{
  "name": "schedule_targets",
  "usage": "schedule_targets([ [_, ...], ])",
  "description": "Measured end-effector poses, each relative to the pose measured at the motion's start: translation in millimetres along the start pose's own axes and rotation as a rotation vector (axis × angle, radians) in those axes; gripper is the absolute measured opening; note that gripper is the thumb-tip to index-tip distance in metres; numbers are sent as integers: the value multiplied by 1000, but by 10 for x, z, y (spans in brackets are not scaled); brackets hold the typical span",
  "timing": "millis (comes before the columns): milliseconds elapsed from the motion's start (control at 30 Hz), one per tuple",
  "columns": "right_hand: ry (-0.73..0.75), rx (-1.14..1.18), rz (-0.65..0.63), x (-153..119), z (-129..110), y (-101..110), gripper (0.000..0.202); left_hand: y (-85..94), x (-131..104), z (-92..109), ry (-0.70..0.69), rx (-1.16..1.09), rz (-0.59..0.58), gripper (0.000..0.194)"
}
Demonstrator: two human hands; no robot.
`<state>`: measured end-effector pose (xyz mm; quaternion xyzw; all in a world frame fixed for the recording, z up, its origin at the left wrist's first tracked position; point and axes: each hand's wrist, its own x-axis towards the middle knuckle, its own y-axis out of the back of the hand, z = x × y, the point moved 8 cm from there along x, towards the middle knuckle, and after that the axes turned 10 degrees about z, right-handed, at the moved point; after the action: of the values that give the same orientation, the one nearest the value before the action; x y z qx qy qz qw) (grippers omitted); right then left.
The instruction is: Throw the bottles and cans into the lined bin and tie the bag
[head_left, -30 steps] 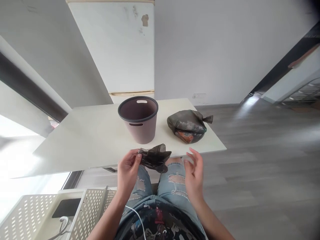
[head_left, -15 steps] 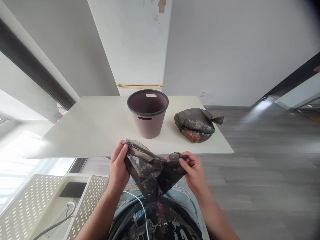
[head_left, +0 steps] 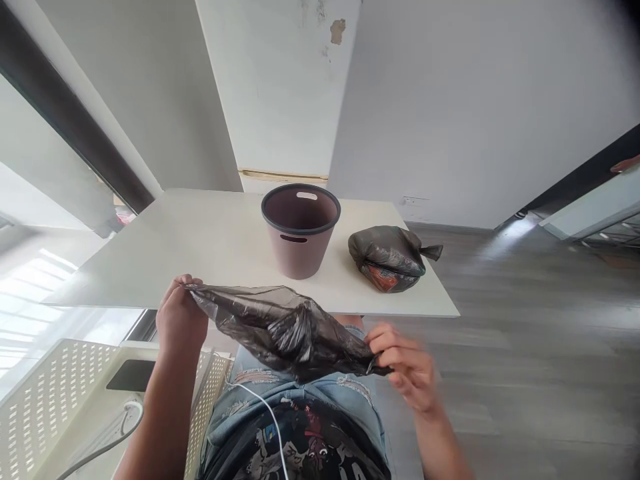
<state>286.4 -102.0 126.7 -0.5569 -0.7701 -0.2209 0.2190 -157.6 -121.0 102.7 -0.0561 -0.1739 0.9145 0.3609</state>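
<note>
A thin black garbage bag (head_left: 300, 333) is stretched sideways over my lap, in front of the table's near edge. My left hand (head_left: 182, 312) is closed on its left end. At the other end my right hand (head_left: 406, 363) pinches the bag's edge between thumb and fingers, slightly lower than the left. Beyond the bag, a mauve trash can (head_left: 300, 253) with a dark rim and slotted handles stands upright on the white table (head_left: 200, 247). Its visible inside shows no liner.
A full, knotted black garbage bag (head_left: 387, 257) lies at the table's right end. Low on the left is a cream perforated basket (head_left: 65, 393) with a dark flat object (head_left: 131, 375) and a cable (head_left: 120, 433). A white cord (head_left: 267, 407) crosses my shirt. Walls stand behind the table.
My hands have moved apart, the left one farther left, the right one lower and to the right. Between them the bunched bag is now pulled out wide. The view has shifted slightly.
</note>
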Motion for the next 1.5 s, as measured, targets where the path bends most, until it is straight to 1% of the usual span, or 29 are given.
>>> schedule_targets([
  [33,-39,-72,-30,6,37,21,42,-30,-6,11,49,-76,7,20],
  [100,-229,-275,-63,-13,264,103,49,-104,-70,87,111,-211,38,25],
  [167,-459,-518,-117,-107,570,205,46,-213,-181,202,128,-285,33,26],
  [200,-531,-628,-123,-152,684,263,41,-265,-241,264,114,-278,28,25],
  [233,-559,-724,-80,-168,746,330,37,-318,-301,309,105,-257,18,24],
  [267,-549,-801,10,-156,751,397,36,-373,-360,336,104,-234,6,24],
  [333,-468,-851,231,-89,635,437,39,-507,-479,328,132,-197,-45,26],
  [367,-426,-804,288,-41,563,365,41,-594,-544,302,154,-187,-87,26],
  [400,-393,-714,286,23,504,218,42,-692,-615,268,176,-176,-141,26],
  [433,-368,-595,225,101,459,2,45,-793,-689,232,192,-162,-194,24],
  [500,-315,-351,34,260,378,-535,60,-969,-824,166,200,-114,-273,19],
  [533,-290,-274,-57,326,352,-794,62,-1034,-875,142,193,-82,-296,18],
  [567,-282,-211,-123,382,350,-1015,51,-1083,-911,125,185,-49,-311,18],
  [600,-304,-161,-149,431,382,-1177,36,-1115,-934,113,179,-16,-325,20],
  [633,-340,-117,-136,479,432,-1276,26,-1136,-945,112,172,18,-344,25],
  [667,-390,-71,-89,527,493,-1313,26,-1150,-946,123,158,58,-374,30],
  [700,-443,-20,-16,574,550,-1296,30,-1159,-942,147,129,111,-417,35],
  [767,-530,111,152,670,613,-1156,35,-1156,-912,221,14,269,-499,38],
  [867,-637,309,333,815,594,-856,37,-1109,-816,321,-201,528,-536,44],
  [933,-709,362,383,893,550,-649,38,-1068,-726,326,-262,620,-535,48],
  [1000,-769,358,374,934,506,-455,42,-1039,-630,309,-292,664,-555,44],
  [1100,-825,320,277,893,451,-206,45,-1023,-520,334,-391,697,-579,24],
  [1167,-837,298,179,798,406,-89,50,-1017,-493,364,-447,688,-560,19],
  [1233,-832,266,63,666,346,-28,57,-1003,-502,364,-425,634,-518,17],
  [1300,-790,164,-64,530,265,-18,57,-971,-535,317,-306,532,-483,19],
  [1333,-741,79,-138,471,210,-37,50,-945,-554,279,-218,469,-477,22],
  [1400,-584,-101,-336,353,68,-152,23,-872,-590,212,-49,357,-501,30],
  [1433,-487,-175,-442,286,-12,-235,14,-835,-609,191,13,321,-549,34],
  [1500,-314,-262,-603,136,-145,-386,24,-761,-653,178,61,291,-722,38],
])
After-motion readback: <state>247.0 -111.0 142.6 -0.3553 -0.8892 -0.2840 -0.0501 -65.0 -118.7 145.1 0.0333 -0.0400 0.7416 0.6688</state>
